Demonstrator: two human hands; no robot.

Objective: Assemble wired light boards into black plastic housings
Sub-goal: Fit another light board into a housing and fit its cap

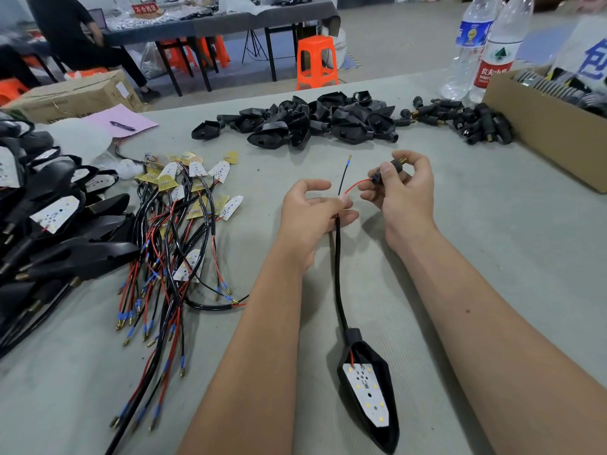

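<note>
Red wire (356, 185) runs from the left hand (312, 215) across a short gap into a small black stem piece (386, 170), which the right hand (405, 195) pinches between thumb and curled fingers just right of the frame's centre. The left hand's fingers curl round the sleeved cable (338, 267) and pinch it where the red wire and a thin black wire (344, 174) split; the black one stands free, pointing up the frame, and has not entered the stem.

The likeliest fault, as I judge it, is that only one lead gets threaded: the free black wire could be left outside or bend at its tip if pushed off-line. A hard tug on the cable could also drag the light board (366, 395) out of its seat, since it seems only to rest inside the black housing (386, 418) (no fastener is visible).

That housing, with the white board in it, lies on the grey table (492, 244) in the lower middle of the frame, between the two forearms and well below both hands, joined to them only by the cable. Loose wired boards (184, 231) are heaped at centre left, finished units (49, 224) at far left, empty housings (305, 123) and spare stems (466, 121) across the top, beside a cardboard box (542, 133) at upper right.
</note>
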